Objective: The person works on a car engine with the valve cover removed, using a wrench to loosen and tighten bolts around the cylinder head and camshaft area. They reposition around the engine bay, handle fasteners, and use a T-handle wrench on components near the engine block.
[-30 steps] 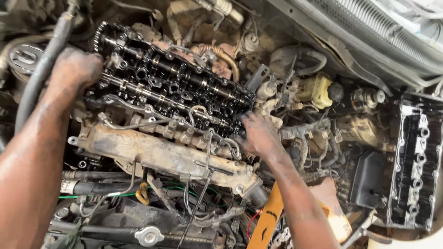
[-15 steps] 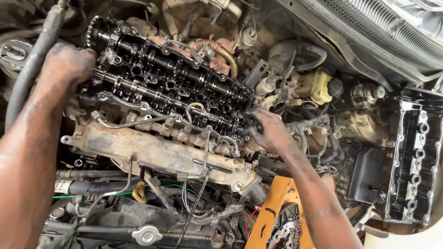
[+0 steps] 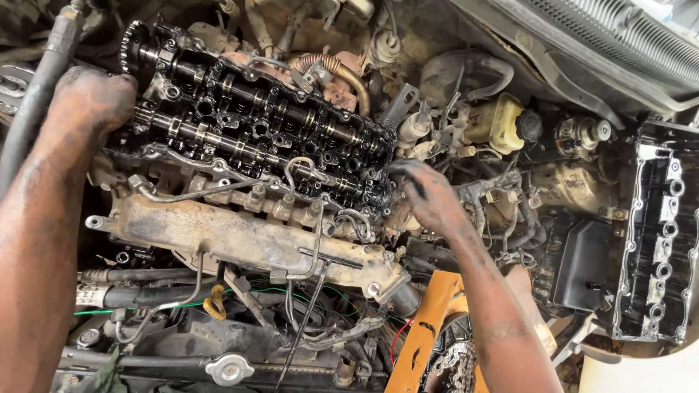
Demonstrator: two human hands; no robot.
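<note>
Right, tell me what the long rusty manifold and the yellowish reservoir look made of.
Manifold: probably cast metal, with a rough, matte surface under tan rust-coloured grime. Reservoir: likely translucent plastic, with a smooth, yellowed body and black cap. The left hand and the right hand rest at the cylinder head's ends.

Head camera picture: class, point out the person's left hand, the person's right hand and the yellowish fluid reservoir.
left hand (image 3: 91, 98), head view, back of the hand.
right hand (image 3: 429, 196), head view, back of the hand.
yellowish fluid reservoir (image 3: 497, 124), head view, its side wall.

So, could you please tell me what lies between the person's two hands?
In the head view, the oily exposed cylinder head with its two camshafts spans from the left hand to the right hand.
</note>
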